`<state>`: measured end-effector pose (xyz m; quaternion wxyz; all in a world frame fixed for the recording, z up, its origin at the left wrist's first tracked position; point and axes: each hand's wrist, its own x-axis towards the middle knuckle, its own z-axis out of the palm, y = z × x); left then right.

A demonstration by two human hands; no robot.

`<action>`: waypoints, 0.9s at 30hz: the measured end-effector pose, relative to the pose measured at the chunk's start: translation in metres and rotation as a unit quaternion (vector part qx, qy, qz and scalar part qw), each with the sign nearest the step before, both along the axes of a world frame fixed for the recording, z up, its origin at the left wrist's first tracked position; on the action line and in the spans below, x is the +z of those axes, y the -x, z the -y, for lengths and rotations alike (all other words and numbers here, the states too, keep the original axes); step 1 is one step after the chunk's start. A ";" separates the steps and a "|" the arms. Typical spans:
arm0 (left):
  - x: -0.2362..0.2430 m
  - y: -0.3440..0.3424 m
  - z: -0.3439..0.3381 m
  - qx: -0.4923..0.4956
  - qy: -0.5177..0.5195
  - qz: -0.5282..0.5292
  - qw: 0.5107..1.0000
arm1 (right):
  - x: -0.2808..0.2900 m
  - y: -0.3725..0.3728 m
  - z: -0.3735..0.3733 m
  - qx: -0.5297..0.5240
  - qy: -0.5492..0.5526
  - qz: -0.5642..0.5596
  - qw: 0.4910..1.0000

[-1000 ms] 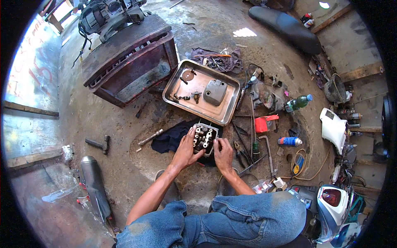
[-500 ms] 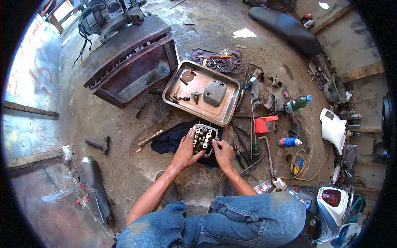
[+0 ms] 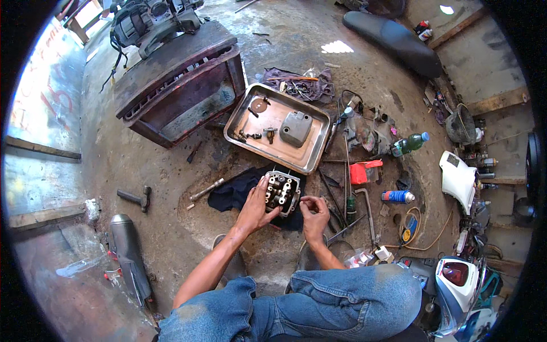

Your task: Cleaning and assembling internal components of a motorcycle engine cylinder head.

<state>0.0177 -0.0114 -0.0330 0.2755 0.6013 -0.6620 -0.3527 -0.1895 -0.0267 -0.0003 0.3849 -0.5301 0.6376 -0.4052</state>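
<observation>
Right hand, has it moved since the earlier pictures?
Yes: the right hand has drawn back slightly rightward and toward the person, judged against the rectangular metal tray.

Near edge of metal tray (image 3: 276, 108) bars low way ahead. Green-handled tool (image 3: 351, 206), red box (image 3: 364, 172) crowd right of my right hand (image 3: 314, 219). Floor (image 3: 174, 242) open from my left forearm (image 3: 208, 265) to hammer (image 3: 134, 197).
</observation>
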 end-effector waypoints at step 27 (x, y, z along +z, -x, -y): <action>-0.007 0.001 0.000 0.005 0.019 -0.002 1.000 | -0.001 -0.014 0.020 0.144 -0.002 -0.191 0.971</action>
